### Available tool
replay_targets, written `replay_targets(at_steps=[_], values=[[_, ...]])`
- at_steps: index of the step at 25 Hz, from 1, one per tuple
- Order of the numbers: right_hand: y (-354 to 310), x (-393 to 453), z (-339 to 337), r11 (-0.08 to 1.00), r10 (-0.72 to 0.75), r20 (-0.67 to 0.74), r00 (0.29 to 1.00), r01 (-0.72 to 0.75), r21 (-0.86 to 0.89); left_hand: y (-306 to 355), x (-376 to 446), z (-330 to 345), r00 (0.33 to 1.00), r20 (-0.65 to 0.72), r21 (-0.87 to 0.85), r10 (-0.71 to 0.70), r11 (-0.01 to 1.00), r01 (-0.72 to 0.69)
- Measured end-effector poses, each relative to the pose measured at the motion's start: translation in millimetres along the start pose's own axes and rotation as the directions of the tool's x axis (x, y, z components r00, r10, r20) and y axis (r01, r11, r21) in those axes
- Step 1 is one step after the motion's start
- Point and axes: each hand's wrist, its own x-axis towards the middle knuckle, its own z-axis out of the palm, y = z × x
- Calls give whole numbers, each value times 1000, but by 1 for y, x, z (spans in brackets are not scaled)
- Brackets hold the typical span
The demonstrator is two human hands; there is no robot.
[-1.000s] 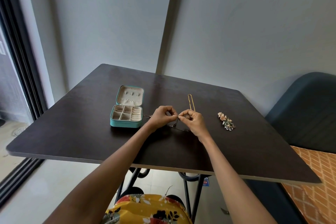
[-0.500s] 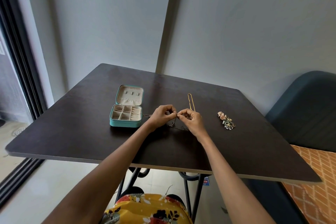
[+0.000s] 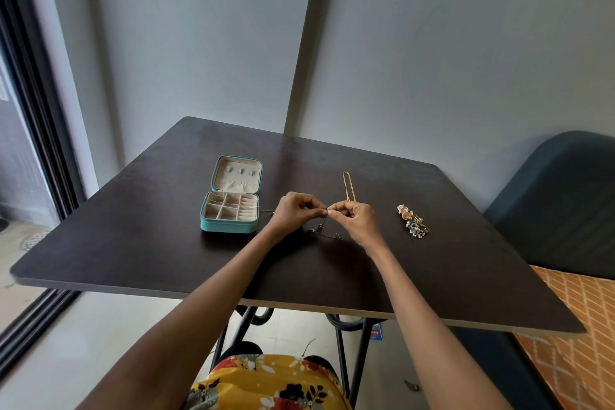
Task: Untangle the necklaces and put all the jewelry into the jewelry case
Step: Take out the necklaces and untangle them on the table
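Observation:
Over the middle of the dark table (image 3: 139,243), my left hand (image 3: 297,212) and my right hand (image 3: 353,218) meet fingertip to fingertip, both pinching a thin dark necklace chain (image 3: 324,234) whose loose part trails on the table below them. A gold chain necklace (image 3: 348,186) lies stretched out just beyond my right hand. The teal jewelry case (image 3: 231,199) stands open to the left, its beige compartments showing. A small heap of earrings and other jewelry (image 3: 412,220) lies to the right.
A dark blue upholstered seat (image 3: 562,203) stands to the right of the table, with an orange patterned cushion (image 3: 579,336) in front of it. A sliding door frame (image 3: 30,130) runs along the left. Grey walls close the far side.
My fingertips have shifted slightly closer together on the chain. The case, gold necklace and jewelry heap lie as before.

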Motion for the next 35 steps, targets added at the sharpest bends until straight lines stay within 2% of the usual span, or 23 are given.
replay_targets(at_steps=[11,15,21,28,35], values=[[-4,1,3,999,-7,24,1000,8,-36,1,1,-1,998,55,-111,-41,993,46],[2,-1,2,998,19,8,1000,-19,59,-2,0,-6,993,109,-197,-52,978,73],[0,-6,0,993,55,2,998,-55,106,4,-1,-3,995,77,-169,-62,983,75],[-1,-10,1,999,36,40,999,-37,33,7,-1,-3,988,95,-216,-122,966,140],[0,-13,2,996,-20,94,995,27,-79,1,2,1,983,77,-104,-165,979,172]])
